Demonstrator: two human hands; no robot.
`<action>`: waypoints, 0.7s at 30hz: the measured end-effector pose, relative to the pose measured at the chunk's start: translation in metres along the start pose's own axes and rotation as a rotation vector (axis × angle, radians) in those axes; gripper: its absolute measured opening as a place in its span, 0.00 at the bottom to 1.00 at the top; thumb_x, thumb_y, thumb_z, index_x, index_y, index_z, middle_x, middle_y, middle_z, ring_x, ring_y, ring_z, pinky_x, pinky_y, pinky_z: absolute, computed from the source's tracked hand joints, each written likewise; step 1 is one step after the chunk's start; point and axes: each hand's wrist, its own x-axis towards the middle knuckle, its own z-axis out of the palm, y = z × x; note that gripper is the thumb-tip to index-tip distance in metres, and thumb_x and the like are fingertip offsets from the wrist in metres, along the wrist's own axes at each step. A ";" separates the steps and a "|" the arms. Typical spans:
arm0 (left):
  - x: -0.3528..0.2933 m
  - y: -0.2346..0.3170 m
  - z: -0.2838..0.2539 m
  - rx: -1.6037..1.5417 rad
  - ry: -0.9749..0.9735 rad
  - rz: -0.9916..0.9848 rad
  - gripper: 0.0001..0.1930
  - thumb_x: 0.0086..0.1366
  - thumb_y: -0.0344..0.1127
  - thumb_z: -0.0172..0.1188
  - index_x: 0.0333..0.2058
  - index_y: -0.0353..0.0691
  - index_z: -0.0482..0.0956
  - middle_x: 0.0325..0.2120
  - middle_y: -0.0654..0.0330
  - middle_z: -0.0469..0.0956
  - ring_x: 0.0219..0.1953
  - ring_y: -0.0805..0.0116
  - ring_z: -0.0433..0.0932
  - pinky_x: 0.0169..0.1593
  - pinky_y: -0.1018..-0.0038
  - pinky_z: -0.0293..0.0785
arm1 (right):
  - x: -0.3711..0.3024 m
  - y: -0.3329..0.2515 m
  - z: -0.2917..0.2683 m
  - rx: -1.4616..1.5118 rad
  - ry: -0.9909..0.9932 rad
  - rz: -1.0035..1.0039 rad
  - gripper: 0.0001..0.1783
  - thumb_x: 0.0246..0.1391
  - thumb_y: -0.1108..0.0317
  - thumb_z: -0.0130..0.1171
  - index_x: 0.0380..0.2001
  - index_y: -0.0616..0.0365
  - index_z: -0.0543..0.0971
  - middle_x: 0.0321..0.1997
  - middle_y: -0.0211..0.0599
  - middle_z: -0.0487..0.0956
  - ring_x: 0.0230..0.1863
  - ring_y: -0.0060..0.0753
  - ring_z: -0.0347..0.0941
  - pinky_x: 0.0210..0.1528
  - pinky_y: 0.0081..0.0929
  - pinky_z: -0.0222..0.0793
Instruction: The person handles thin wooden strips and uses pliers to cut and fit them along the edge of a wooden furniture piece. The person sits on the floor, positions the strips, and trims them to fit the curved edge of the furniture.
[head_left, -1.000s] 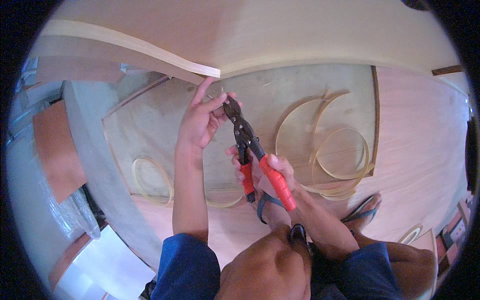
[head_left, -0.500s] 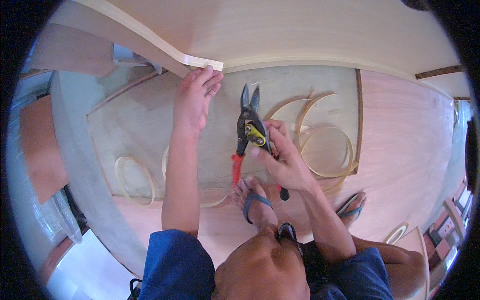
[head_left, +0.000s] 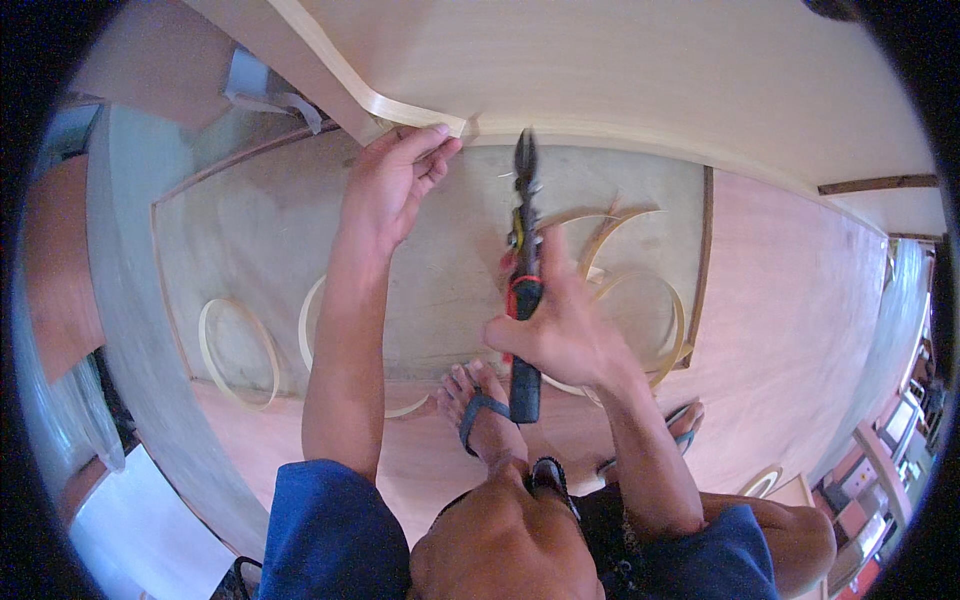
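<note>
My left hand [head_left: 393,180] pinches the loose end of a pale wood edging strip [head_left: 340,85] that peels away from the edge of a large light wood panel [head_left: 620,70]. My right hand [head_left: 560,325] grips snips [head_left: 522,270] with red and black handles, held upright. The snips' dark blades point up toward the panel edge, a short way right of my left fingers, and look closed.
Coils of pale edging strip [head_left: 640,300] and loose loops [head_left: 238,350] lie on a board on the floor below. My sandalled feet [head_left: 480,415] stand near its front edge. A reddish sheet [head_left: 790,330] spreads to the right, a grey curved edge [head_left: 130,320] to the left.
My left hand has risen from the snips' tip to the strip's end at the panel edge. My right hand turned the snips upright and lifted them toward that edge.
</note>
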 end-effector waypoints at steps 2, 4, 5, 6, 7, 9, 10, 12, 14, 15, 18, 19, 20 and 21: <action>0.002 0.003 -0.001 0.014 0.011 -0.020 0.10 0.69 0.29 0.67 0.47 0.36 0.80 0.43 0.58 0.82 0.46 0.68 0.82 0.44 0.75 0.76 | -0.008 -0.007 -0.008 -0.031 0.110 -0.170 0.39 0.47 0.68 0.70 0.57 0.61 0.58 0.38 0.42 0.75 0.34 0.37 0.76 0.39 0.39 0.75; 0.005 0.006 -0.001 0.015 -0.001 -0.033 0.10 0.69 0.29 0.66 0.47 0.36 0.80 0.42 0.58 0.82 0.46 0.68 0.82 0.44 0.75 0.77 | -0.009 -0.008 -0.008 0.356 0.153 -0.070 0.43 0.46 0.68 0.70 0.60 0.61 0.56 0.38 0.42 0.76 0.35 0.35 0.76 0.39 0.37 0.75; 0.006 0.007 -0.003 0.013 -0.010 -0.046 0.10 0.69 0.29 0.66 0.47 0.36 0.80 0.42 0.58 0.83 0.46 0.69 0.82 0.44 0.75 0.77 | -0.009 -0.007 -0.006 0.559 0.180 -0.052 0.45 0.46 0.68 0.70 0.62 0.60 0.55 0.38 0.42 0.77 0.35 0.34 0.76 0.39 0.36 0.75; 0.007 0.007 -0.003 0.010 -0.002 -0.063 0.10 0.69 0.28 0.66 0.47 0.35 0.81 0.42 0.58 0.83 0.45 0.69 0.82 0.44 0.75 0.77 | -0.009 -0.005 -0.005 0.596 0.162 0.078 0.41 0.46 0.69 0.69 0.61 0.61 0.60 0.38 0.40 0.76 0.35 0.31 0.75 0.38 0.35 0.75; 0.009 0.007 -0.004 0.016 -0.030 -0.057 0.10 0.69 0.28 0.66 0.47 0.35 0.81 0.42 0.58 0.83 0.46 0.69 0.82 0.44 0.75 0.77 | -0.009 -0.002 -0.005 0.525 0.082 0.112 0.40 0.46 0.69 0.69 0.61 0.62 0.62 0.39 0.39 0.76 0.35 0.30 0.75 0.38 0.34 0.75; 0.010 0.008 -0.007 0.037 -0.035 -0.046 0.11 0.69 0.28 0.66 0.48 0.35 0.81 0.41 0.58 0.83 0.46 0.69 0.82 0.45 0.76 0.78 | -0.008 0.003 -0.002 0.275 -0.067 0.307 0.36 0.47 0.69 0.68 0.59 0.63 0.66 0.40 0.37 0.75 0.35 0.29 0.74 0.38 0.33 0.75; 0.010 0.009 -0.007 0.038 -0.041 -0.051 0.11 0.69 0.28 0.66 0.49 0.35 0.81 0.42 0.58 0.83 0.46 0.69 0.82 0.45 0.76 0.78 | -0.009 0.004 0.002 0.199 -0.055 0.225 0.34 0.44 0.66 0.64 0.57 0.65 0.74 0.42 0.36 0.77 0.39 0.30 0.74 0.46 0.27 0.72; 0.011 0.011 -0.007 0.033 -0.059 -0.058 0.11 0.69 0.28 0.66 0.49 0.35 0.81 0.42 0.58 0.84 0.46 0.69 0.82 0.47 0.75 0.78 | -0.007 0.006 0.015 0.453 -0.018 0.104 0.32 0.45 0.65 0.64 0.56 0.64 0.75 0.41 0.34 0.77 0.40 0.27 0.73 0.46 0.25 0.70; 0.011 0.011 -0.005 0.039 -0.070 -0.043 0.11 0.69 0.28 0.66 0.50 0.36 0.81 0.42 0.58 0.84 0.46 0.69 0.83 0.47 0.75 0.78 | -0.001 0.008 0.028 0.561 0.019 0.069 0.32 0.45 0.64 0.64 0.55 0.64 0.75 0.41 0.33 0.77 0.40 0.25 0.73 0.46 0.24 0.70; 0.011 0.012 -0.004 0.030 -0.066 -0.040 0.11 0.69 0.28 0.65 0.50 0.36 0.81 0.43 0.58 0.84 0.46 0.69 0.83 0.48 0.75 0.78 | 0.007 0.010 0.034 0.544 0.037 0.090 0.32 0.45 0.64 0.64 0.55 0.65 0.75 0.41 0.33 0.77 0.40 0.25 0.73 0.45 0.25 0.70; 0.011 0.011 -0.001 0.060 -0.057 0.021 0.12 0.68 0.29 0.67 0.49 0.37 0.81 0.43 0.58 0.84 0.45 0.69 0.83 0.49 0.75 0.76 | 0.022 0.017 0.043 0.446 0.051 0.161 0.33 0.45 0.65 0.66 0.56 0.66 0.75 0.39 0.36 0.78 0.36 0.26 0.74 0.41 0.27 0.73; 0.011 0.011 -0.001 0.082 -0.034 0.000 0.12 0.67 0.29 0.67 0.49 0.39 0.81 0.43 0.58 0.85 0.45 0.69 0.83 0.48 0.76 0.75 | 0.025 0.019 0.046 0.405 0.054 0.192 0.33 0.45 0.66 0.67 0.56 0.66 0.75 0.38 0.38 0.78 0.35 0.26 0.74 0.40 0.28 0.74; 0.011 0.012 -0.002 0.094 -0.037 -0.010 0.12 0.67 0.30 0.67 0.49 0.40 0.81 0.43 0.59 0.85 0.45 0.70 0.83 0.47 0.76 0.75 | 0.029 0.019 0.049 0.394 0.066 0.203 0.35 0.45 0.64 0.66 0.58 0.67 0.75 0.41 0.40 0.80 0.36 0.27 0.75 0.42 0.28 0.75; 0.011 0.013 -0.003 0.107 -0.038 -0.021 0.13 0.67 0.31 0.68 0.49 0.41 0.82 0.43 0.59 0.85 0.45 0.71 0.83 0.46 0.77 0.74 | 0.030 0.019 0.052 0.427 0.083 0.158 0.34 0.45 0.63 0.66 0.57 0.67 0.74 0.42 0.41 0.80 0.36 0.27 0.75 0.42 0.29 0.75</action>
